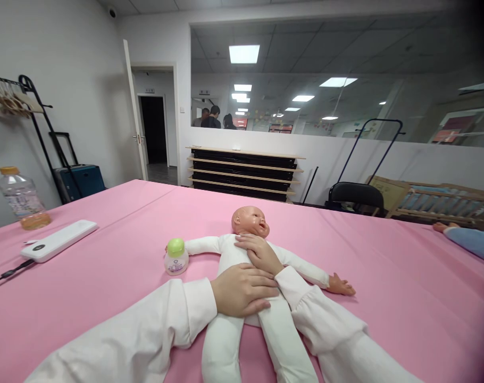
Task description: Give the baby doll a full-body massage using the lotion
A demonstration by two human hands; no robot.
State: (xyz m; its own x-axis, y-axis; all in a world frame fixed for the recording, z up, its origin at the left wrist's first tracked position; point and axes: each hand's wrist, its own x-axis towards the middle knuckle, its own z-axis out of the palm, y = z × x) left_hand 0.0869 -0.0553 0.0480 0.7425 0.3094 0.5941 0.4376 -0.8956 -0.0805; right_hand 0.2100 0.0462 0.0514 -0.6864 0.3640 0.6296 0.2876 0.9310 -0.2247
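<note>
A baby doll (232, 252) with a white cloth body lies on its back on the pink table cover, head away from me and turned to the right. My left hand (244, 290) rests flat across its lower belly, fingers stretched to the right. Higher up, on the doll's chest, lies my right hand (260, 252), its fingers extended toward the upper left. Both palms are hidden against the cloth. Beside the doll's hand on the left stands a small clear jar (176, 257) with a green lid.
On the left of the pink table (385, 308) are a white power bank (60, 242) with a black cable and a drink bottle (24, 199). Another doll's arm in a blue sleeve (471, 242) shows at the right edge. Beyond stand a black chair (356, 196) and a wooden crib (445, 205).
</note>
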